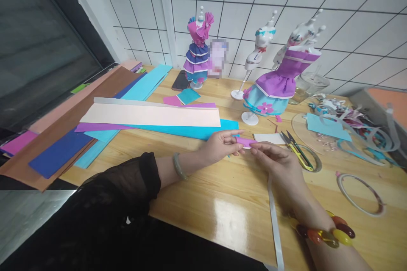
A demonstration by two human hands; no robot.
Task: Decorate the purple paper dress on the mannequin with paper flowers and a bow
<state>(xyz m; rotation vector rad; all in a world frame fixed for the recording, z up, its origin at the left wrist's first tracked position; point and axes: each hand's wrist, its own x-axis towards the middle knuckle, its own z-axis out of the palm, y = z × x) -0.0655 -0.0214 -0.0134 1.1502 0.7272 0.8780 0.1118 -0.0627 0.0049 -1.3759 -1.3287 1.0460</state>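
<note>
A small strip of purple crepe paper (244, 142) with a white lower edge is stretched between my two hands, just above the table. Its left end is pinched between thumb and fingers of my left hand (221, 146). At the other end, my right hand (276, 159) grips it with thumb and forefinger. A narrow white tape strip (274, 224) runs down from under my right hand past the table's front edge. Close to the right hand lie yellow-and-black scissors (297, 150), slightly open, on a tape roll (310, 159). A white paper piece (269, 138) is just behind that hand.
Long crepe paper sheets (152, 114) are piled at the left. Small dress forms wear paper outfits (199, 57) (282, 76) along the tiled wall, beside a bare form (262, 46). Paper scraps (329, 126) and another tape roll (361, 194) lie at the right. A phone (181, 80) rests behind.
</note>
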